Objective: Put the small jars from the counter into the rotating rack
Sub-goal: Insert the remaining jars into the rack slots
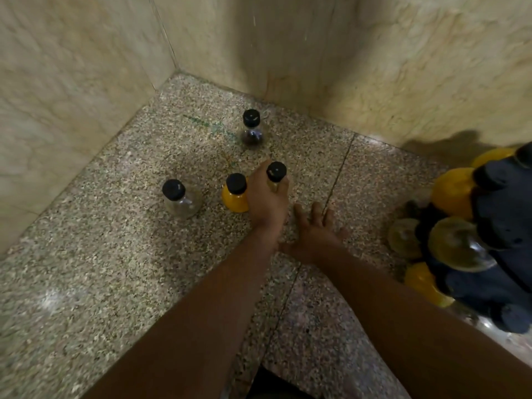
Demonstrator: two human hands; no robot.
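Forearms at frame bottom; my left hand gripped a small jar at centre, right hand lay flat, spread. Seemed light, slick glass, so hold below the cap imo.

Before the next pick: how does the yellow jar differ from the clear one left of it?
The yellow jar is full of yellow contents; the clear jar looks empty. The yellow jar stands close beside the left hand, which grips a third jar; the clear jar stands alone, farther left. Both are upright on the counter with black caps.
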